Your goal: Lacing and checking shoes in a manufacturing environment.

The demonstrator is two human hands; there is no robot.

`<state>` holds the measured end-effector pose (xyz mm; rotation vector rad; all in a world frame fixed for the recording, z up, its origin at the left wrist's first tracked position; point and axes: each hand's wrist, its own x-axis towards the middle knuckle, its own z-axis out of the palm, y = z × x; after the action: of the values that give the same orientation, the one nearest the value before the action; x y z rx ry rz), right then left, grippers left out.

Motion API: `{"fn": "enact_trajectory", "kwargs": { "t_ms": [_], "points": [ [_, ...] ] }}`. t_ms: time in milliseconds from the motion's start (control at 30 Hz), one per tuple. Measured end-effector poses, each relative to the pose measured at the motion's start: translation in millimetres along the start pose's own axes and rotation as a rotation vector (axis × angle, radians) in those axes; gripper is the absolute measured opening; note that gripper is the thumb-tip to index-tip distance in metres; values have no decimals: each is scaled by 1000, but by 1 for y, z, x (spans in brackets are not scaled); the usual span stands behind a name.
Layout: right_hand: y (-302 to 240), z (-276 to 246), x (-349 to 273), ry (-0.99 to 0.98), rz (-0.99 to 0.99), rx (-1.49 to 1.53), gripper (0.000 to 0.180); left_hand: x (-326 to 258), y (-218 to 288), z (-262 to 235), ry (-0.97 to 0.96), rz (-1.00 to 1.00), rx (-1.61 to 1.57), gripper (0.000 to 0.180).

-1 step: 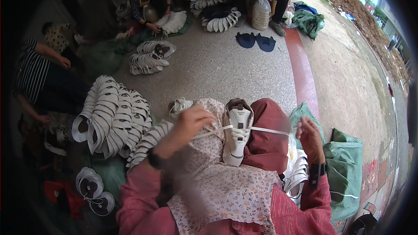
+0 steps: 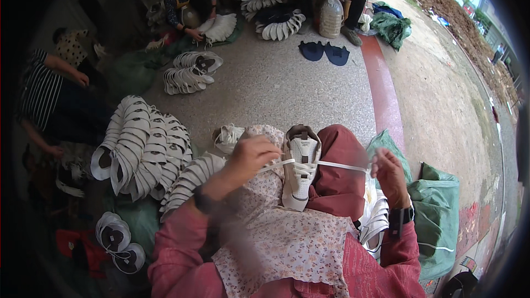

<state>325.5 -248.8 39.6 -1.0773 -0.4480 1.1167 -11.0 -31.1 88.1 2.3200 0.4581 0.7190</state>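
One white shoe lies on the lap at the centre of the frame. The left hand and right hand each pinch one end of its one white lace, pulled taut sideways. Three other people sit along the upper left.

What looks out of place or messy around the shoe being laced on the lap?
Nothing looks damaged or spilled. The white shoe lies on the lap with its lace pulled out sideways by the left hand and right hand. One lone white shoe lies on the floor, apart from the fanned stacks of shoe uppers.
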Motion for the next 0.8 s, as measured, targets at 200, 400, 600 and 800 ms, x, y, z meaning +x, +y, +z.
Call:
{"fn": "enact_trajectory", "kwargs": {
  "t_ms": [200, 400, 600, 800],
  "points": [
    [5, 52, -3, -99, 57, -290, 14, 26, -6, 47, -33, -10, 85, 8],
    [16, 66, 3, -175, 131, -392, 13, 26, -7, 61, -69, -71, 258, 8],
    [21, 69, 7, -144, 95, -542, 11, 27, -2, 63, -171, -167, 377, 9],
    [25, 70, 9, -111, 56, -620, 11, 30, 2, 62, -270, -222, 358, 9]
  ]
}}
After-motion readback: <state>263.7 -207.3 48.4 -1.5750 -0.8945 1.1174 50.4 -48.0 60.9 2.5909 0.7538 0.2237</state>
